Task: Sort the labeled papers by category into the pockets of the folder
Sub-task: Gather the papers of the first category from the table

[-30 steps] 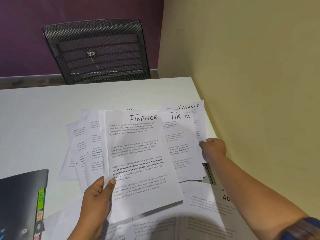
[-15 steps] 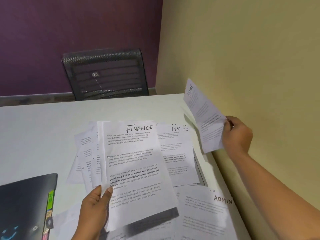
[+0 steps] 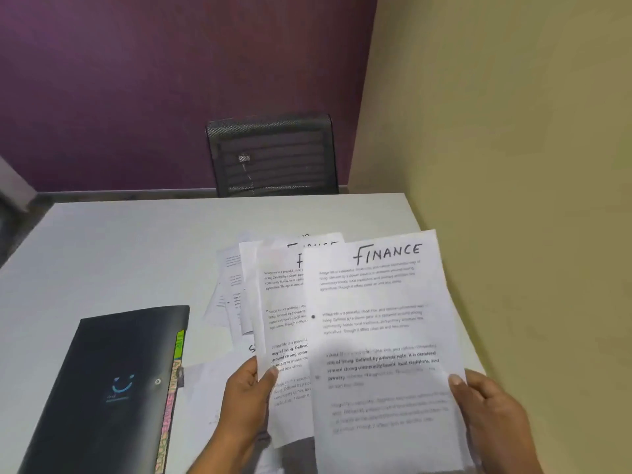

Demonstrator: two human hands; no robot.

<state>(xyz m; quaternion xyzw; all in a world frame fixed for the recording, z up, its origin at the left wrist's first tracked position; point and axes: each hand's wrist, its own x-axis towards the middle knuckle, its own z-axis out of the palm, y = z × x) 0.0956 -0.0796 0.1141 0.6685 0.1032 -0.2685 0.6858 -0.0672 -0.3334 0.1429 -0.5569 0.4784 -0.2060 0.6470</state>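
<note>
My right hand point(image 3: 492, 419) pinches the right edge of a white sheet headed FINANCE point(image 3: 379, 336), held in front of me. My left hand point(image 3: 246, 401) grips a fanned stack of papers point(image 3: 280, 302), whose top sheets also show parts of a FINANCE heading. The right sheet overlaps the stack's right side. The dark folder point(image 3: 113, 381) lies shut on the white table point(image 3: 119, 251) at the left, with coloured index tabs point(image 3: 172, 388) along its right edge. More papers lie under my hands, mostly hidden.
A yellow wall point(image 3: 513, 165) runs close along the table's right edge. A black mesh chair point(image 3: 273, 155) stands behind the table's far edge against a purple wall. Loose sheets point(image 3: 205, 388) lie between the folder and my left hand.
My right hand has brought its FINANCE sheet from up by the yellow wall down and left, over the stack in my left hand. The view has tilted up and shifted left.
</note>
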